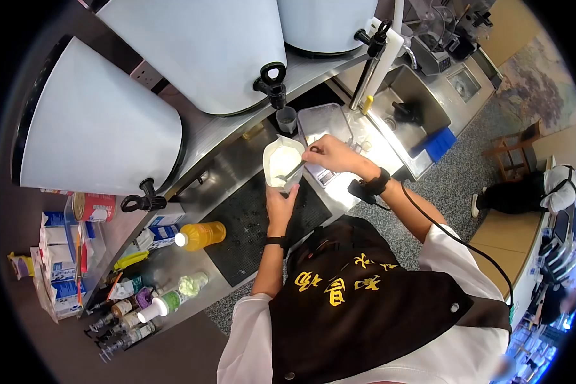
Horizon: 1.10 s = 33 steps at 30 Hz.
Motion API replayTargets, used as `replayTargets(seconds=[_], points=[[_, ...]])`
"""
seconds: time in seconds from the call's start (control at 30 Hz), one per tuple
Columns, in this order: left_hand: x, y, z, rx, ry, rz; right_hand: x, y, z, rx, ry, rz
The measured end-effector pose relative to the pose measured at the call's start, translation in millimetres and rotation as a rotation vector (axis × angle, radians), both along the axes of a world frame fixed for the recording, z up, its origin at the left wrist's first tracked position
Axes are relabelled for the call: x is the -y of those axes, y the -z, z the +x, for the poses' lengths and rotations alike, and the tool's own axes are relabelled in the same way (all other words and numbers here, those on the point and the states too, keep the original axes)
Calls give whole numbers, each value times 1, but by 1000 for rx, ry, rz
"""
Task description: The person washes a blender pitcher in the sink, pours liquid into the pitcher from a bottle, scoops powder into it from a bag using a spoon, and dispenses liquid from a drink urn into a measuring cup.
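My left hand [281, 208] is closed around the lower side of a white pitcher [268, 168], which is held up above the counter. A creamy white content [284, 157] shows inside the pitcher. My right hand [334, 155] grips a thin metal utensil [294, 170] by its dark handle, and the utensil's end reaches into the pitcher. Whether it is a spoon or a spatula I cannot tell. Just beyond the pitcher, a small clear cup [287, 120] stands below the tap of a large dispenser. A clear plastic tub [326, 118] sits behind my right hand.
Large white dispensers [198, 51] line the shelf ahead. A sink [390, 115] is to the right, a black mat [243, 237] below my hands. An orange-yellow bottle [205, 236] and several other bottles stand at left. Another person [525, 191] stands far right.
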<state>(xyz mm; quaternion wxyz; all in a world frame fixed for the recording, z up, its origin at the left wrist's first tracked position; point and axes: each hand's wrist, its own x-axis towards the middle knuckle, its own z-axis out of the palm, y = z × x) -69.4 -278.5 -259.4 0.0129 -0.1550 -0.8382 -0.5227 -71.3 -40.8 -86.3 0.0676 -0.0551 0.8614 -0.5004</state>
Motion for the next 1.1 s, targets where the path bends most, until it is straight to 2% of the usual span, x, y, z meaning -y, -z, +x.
replayTargets(seconds=[0.1, 0.17, 0.5, 0.6, 0.8, 0.87, 1.1], points=[[0, 1, 0, 2, -8, 3, -9, 10, 3, 100, 74, -41], [0, 0, 1, 19, -15, -15, -7, 2, 12, 238, 228, -181], [2, 9, -2, -11, -30, -75, -8, 8, 28, 115, 395, -336], [2, 7, -2, 15, -17, -81, -16, 16, 28, 127, 431, -281], [1, 0, -2, -9, -5, -24, -26, 15, 33, 181, 503, -402], [2, 2, -3, -21, 11, -24, -32, 17, 33, 212, 496, -520], [1, -2, -4, -24, 30, -9, -42, 10, 32, 199, 527, -605]])
